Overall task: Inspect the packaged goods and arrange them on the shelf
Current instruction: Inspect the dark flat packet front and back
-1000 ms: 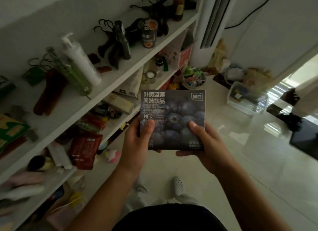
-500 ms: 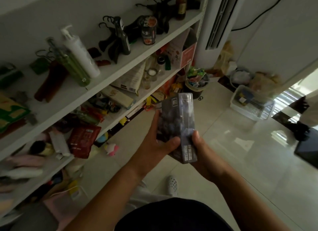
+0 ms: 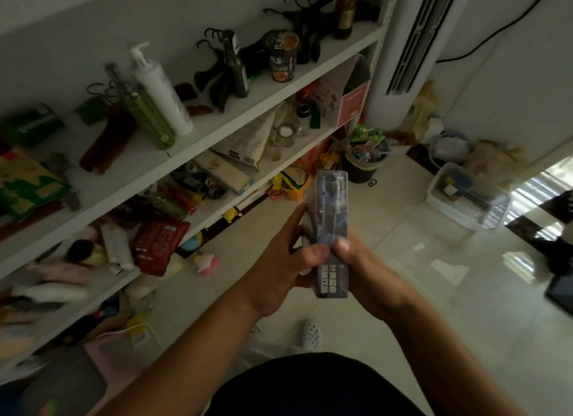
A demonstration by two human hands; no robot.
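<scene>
I hold a dark blue blueberry drink box [image 3: 331, 217] in front of me, turned so its narrow side panel with printed text faces up. My left hand [image 3: 279, 270] grips it from the left, thumb on the near end and fingers along the far face. My right hand [image 3: 369, 270] grips it from the right, thumb pressed beside the left thumb. The white shelf unit [image 3: 217, 130] runs along my left, its boards crowded with goods.
The top board carries a white pump bottle [image 3: 161, 90], a green bottle [image 3: 148, 118], black hangers and a can [image 3: 283, 57]. Lower boards hold a red pouch [image 3: 158, 242], boxes and jars. A bin [image 3: 366, 158] and a clear crate [image 3: 465, 195] stand on the tiled floor.
The box has been turned from showing its broad front face to showing its narrow side, edge up. Both hands shifted their grip and moved slightly nearer the shelf.
</scene>
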